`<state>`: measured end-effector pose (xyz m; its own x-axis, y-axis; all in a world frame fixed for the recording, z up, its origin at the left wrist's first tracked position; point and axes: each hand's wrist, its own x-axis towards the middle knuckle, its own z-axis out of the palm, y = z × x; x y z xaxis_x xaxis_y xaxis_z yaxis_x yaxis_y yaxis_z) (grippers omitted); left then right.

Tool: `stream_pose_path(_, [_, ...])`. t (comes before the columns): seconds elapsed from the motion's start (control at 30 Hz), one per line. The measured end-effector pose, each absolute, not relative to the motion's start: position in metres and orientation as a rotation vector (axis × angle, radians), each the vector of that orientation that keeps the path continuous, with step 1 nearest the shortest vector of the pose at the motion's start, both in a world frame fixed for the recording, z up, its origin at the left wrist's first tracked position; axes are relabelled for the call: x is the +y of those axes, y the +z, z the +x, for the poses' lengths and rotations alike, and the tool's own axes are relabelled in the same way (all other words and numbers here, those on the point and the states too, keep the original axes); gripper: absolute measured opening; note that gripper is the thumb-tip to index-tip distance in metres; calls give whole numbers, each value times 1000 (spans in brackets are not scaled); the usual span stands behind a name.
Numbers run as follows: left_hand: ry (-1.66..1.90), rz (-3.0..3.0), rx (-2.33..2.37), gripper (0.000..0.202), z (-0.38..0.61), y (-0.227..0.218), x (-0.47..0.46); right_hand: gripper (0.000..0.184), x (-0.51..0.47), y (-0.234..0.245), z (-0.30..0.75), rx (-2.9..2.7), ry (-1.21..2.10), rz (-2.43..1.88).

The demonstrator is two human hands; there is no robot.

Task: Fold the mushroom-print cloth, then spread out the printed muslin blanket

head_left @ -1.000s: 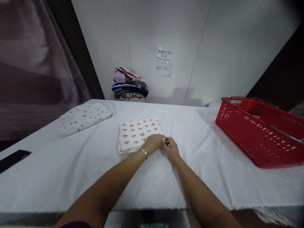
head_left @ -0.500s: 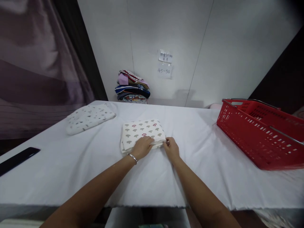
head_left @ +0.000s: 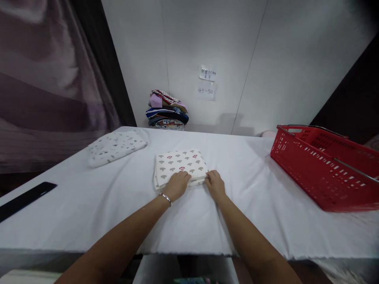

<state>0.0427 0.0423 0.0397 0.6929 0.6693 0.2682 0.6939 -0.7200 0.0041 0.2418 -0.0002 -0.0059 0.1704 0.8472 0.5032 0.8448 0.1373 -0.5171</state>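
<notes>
A folded white cloth with grey and red mushroom prints lies flat in the middle of the white-covered table. My left hand, a silver bracelet at its wrist, is at the cloth's front edge with its fingers closed over the folded layers. At the right front corner, my right hand pinches the edge between thumb and fingers. Several layers show along the front between my hands. The undersides of both hands and part of the front edge are hidden.
Another folded white cloth with grey spots lies at the back left. A dark flat object rests at the left edge. To the right stands a red plastic basket. Piled fabrics sit behind the table by the wall.
My left hand has drawn back slightly from the cloth's top to its front edge. The right hand stays at the corner. The whole view has shifted a little.
</notes>
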Motion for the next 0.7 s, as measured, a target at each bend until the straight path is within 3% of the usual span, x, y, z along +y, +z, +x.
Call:
stream_pose_path(0.2, [-368, -2719, -1223, 31, 33, 39, 37, 34, 2, 0, 240, -1778, -203, -1623])
stream_pose_path(0.7, [-525, -2671, -1231, 29, 18, 39, 26, 28, 4, -8, 247, -1912, -198, -1567])
